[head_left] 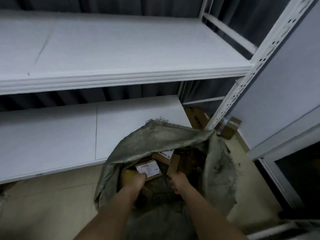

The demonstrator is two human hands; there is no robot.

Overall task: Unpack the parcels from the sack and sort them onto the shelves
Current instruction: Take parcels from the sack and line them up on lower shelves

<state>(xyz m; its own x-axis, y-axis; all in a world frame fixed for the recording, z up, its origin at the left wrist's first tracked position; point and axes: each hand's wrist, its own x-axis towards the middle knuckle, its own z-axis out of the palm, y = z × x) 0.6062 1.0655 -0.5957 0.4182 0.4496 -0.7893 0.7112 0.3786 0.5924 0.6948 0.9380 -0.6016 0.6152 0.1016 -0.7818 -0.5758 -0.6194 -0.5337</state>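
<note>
A grey-green woven sack (155, 141) stands open on the floor in front of the white shelves. Inside it lie several brown cardboard parcels. My left hand (136, 181) reaches into the sack and grips a small labelled parcel (149, 168) at its near edge. My right hand (178, 181) is also inside the sack, its fingers closed around the edge of a larger brown parcel (174, 163). Another labelled parcel (164, 154) lies deeper under the sack's folded rim. The upper shelf (121, 49) and the lower shelf (52, 135) show bare white boards.
A white perforated shelf upright (245, 84) stands just right of the sack. Flattened cardboard (195, 118) and a taped brown box (230, 126) lie on the floor behind it. A white cabinet with a dark glass door (297, 174) is at the right. Beige floor lies at the left.
</note>
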